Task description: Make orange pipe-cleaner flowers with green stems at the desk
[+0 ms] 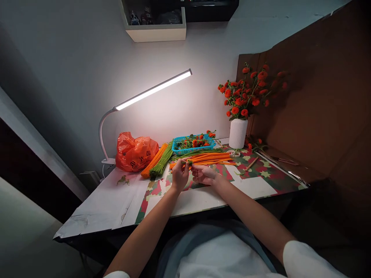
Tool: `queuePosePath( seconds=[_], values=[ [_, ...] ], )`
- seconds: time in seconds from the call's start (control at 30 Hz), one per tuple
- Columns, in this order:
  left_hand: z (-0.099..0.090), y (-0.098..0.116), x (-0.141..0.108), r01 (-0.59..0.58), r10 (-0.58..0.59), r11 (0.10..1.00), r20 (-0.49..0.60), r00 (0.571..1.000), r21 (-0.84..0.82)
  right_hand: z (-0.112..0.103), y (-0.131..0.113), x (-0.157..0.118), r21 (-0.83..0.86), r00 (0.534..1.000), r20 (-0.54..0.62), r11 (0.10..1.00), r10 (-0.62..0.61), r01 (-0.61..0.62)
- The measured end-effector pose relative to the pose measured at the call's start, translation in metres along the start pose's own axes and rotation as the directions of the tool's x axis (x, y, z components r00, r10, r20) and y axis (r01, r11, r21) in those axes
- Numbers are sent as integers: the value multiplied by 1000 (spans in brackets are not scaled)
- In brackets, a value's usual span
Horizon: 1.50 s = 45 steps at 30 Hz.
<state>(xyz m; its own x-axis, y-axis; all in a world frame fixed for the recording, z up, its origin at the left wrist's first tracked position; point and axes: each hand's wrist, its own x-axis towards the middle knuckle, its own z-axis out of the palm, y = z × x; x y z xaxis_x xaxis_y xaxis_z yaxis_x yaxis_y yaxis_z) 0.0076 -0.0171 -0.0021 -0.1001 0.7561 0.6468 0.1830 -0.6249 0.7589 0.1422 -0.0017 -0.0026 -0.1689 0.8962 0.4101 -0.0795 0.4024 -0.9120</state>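
My left hand (180, 176) pinches a small green piece (189, 162) above the patterned table cover. On the right side of that piece, the fingers of my right hand (203, 175) are curled together and touch it. Just behind both hands lie orange fuzzy stems (213, 157), with green stems (199, 151) beyond them. A blue basket (193, 150) at the back holds small orange flowers and green leaves. Left of it, a bundle of green stems (161, 161) lies beside a bundle of orange stems (154, 161).
A red plastic bag (135, 152) sits at the back left by a lit lamp (155, 90). A white ribbed vase (238, 133) of orange flowers stands at the back right. Tape rolls (233, 153), a wooden stick (251, 164) and pliers (285, 160) lie on the right.
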Motion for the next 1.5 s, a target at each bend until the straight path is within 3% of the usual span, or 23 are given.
queuePosePath(
  seconds=[0.07, 0.13, 0.23, 0.33, 0.4, 0.5, 0.6, 0.7, 0.8, 0.9, 1.0, 1.1, 1.2, 1.3, 1.4, 1.5],
  values=[
    [1, -5, 2, 105, -106, 987, -9, 994, -121, 5, 4, 2, 75, 990, 54, 988, 129, -133],
    [0, -9, 5, 209, -206, 952, 37, 978, -221, 9, 9, 4, 119, 988, 14, 981, 156, -156],
    [-3, -8, 7, 322, -303, 902, 111, 947, -286, 11, 12, 6, 24, 993, -108, 999, 48, -46],
    [-7, -5, 9, 358, -330, 892, 144, 933, -277, 8, 8, 3, -186, 981, -157, 979, -116, 86],
    [-8, -4, 10, 365, -342, 895, 132, 930, -256, 4, 3, -1, -375, 941, -165, 901, -296, 218],
    [-9, -3, 10, 393, -377, 887, 112, 919, -242, -1, -2, -6, -595, 872, -34, 711, -488, 375],
    [-9, -5, 10, 421, -404, 879, 120, 907, -225, -3, -3, -7, -714, 860, 84, 571, -504, 404],
    [-7, -7, 9, 425, -408, 879, 121, 905, -218, -1, -1, -5, -763, 865, 92, 523, -494, 380],
    [-4, -9, 8, 368, -364, 905, 61, 929, -214, 3, 2, -3, -732, 877, 24, 589, -480, 342],
    [0, -8, 5, 270, -278, 951, -36, 960, -148, 9, 8, 1, -584, 907, -105, 763, -408, 276],
    [4, -6, 2, 177, -175, 984, -127, 976, 5, 14, 14, 4, -372, 949, -192, 914, -250, 166],
    [3, -5, 1, 159, -151, 986, -130, 980, 57, 15, 14, 4, -302, 954, -217, 944, -206, 135],
    [-3, -4, 5, 263, -264, 959, 2, 964, -102, 9, 6, 0, -425, 915, -144, 858, -377, 287],
    [-13, -1, 12, 447, -426, 869, 141, 894, -213, 0, -3, -4, -547, 850, 55, 697, -524, 464],
    [-23, 3, 16, 523, -471, 832, 265, 842, -184, -7, -7, -4, -594, 806, 221, 580, -549, 558],
    [-31, 6, 17, 541, -467, 831, 371, 803, -127, -11, -8, -4, -623, 781, 305, 506, -546, 597]
  ],
)
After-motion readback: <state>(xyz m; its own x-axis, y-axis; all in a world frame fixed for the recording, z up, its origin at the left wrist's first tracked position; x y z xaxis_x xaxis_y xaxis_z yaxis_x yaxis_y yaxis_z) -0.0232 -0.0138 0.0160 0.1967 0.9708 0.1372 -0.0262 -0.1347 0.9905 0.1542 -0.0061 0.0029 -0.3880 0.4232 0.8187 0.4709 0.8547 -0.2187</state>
